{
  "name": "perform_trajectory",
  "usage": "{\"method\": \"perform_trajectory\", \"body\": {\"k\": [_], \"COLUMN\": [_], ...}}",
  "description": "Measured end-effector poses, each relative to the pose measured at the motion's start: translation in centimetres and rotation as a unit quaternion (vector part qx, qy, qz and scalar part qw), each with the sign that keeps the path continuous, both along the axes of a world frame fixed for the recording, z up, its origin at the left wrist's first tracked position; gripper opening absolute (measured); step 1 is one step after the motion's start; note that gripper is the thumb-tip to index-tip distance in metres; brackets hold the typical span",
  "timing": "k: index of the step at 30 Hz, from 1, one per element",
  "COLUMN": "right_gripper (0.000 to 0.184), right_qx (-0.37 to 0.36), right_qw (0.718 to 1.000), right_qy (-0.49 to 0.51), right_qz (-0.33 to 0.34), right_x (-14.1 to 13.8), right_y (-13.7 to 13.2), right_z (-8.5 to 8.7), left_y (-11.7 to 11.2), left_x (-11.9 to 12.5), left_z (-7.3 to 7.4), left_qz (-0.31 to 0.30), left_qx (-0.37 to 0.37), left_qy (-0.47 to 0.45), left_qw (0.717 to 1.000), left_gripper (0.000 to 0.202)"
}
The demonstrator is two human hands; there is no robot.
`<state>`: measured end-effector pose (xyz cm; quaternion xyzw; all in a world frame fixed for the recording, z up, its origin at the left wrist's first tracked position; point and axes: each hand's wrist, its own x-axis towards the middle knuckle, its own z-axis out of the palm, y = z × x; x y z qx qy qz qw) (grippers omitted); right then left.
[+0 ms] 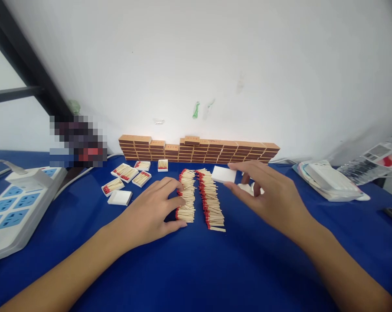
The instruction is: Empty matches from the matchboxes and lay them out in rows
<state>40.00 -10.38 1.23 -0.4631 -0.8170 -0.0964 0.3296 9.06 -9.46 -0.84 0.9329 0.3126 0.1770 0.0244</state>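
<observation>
A pale wall rises behind the matchbox stack, and a blue surface spreads out beneath and in front of it. The matchbox stack itself is a long, low bank of brown boxes, uneven along its top, with a loose box lying on it near the middle. Left of the stack and nearer the viewer, a white power strip with blue sockets carries a white plug.

In front of the stack's left half is the left hand, its grip apart, fingers spread along the left match row. In front of the stack's right half is the right hand, its grip clamped between thumb and forefinger on a white tray, raised before the stack.

White packets lie beyond the stack's right end. The left match row and the right match row run side by side toward the viewer from the stack's middle, red heads to the left. Before the stack's left part sit several filled trays of matches; just nearer is a plain white box part, and I cannot tell which way up it lies.
</observation>
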Motion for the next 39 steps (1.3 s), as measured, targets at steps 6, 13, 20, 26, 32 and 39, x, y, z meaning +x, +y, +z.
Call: {"method": "perform_trajectory", "body": {"k": [6,13,20,26,32,39], "right_gripper": [0.033,0.028,0.025,0.021,0.036,0.029], "right_qx": [0.019,0.026,-0.029,-0.123,-0.145,-0.141], "right_qw": [0.999,0.989,0.988,0.986,0.986,0.987], "right_qy": [-0.011,-0.038,-0.047,-0.101,-0.08,-0.067], "right_qz": [-0.048,-0.14,-0.146,-0.058,-0.038,-0.04], "right_x": [3.2,7.8,10.1,8.6,8.0,7.4], "right_y": [1.8,3.1,3.8,3.2,3.3,3.3], "right_z": [0.3,0.4,0.1,-0.6,-0.9,-0.3], "left_y": [0.0,0.0,2.2,7.6,9.7,9.7], "left_x": [0.0,0.2,-1.5,-3.4,-0.8,0.3], "left_z": [-0.4,-0.8,-0.2,-0.7,-0.2,0.4], "left_qz": [-0.001,-0.008,0.047,0.182,0.297,0.329], "left_qx": [-0.009,0.009,0.097,0.138,0.079,0.062], "left_qy": [-0.015,-0.031,-0.067,-0.033,0.099,0.141], "left_qw": [1.0,0.999,0.992,0.973,0.947,0.932], "left_gripper": [0.03,0.032,0.035,0.028,0.052,0.041]}}
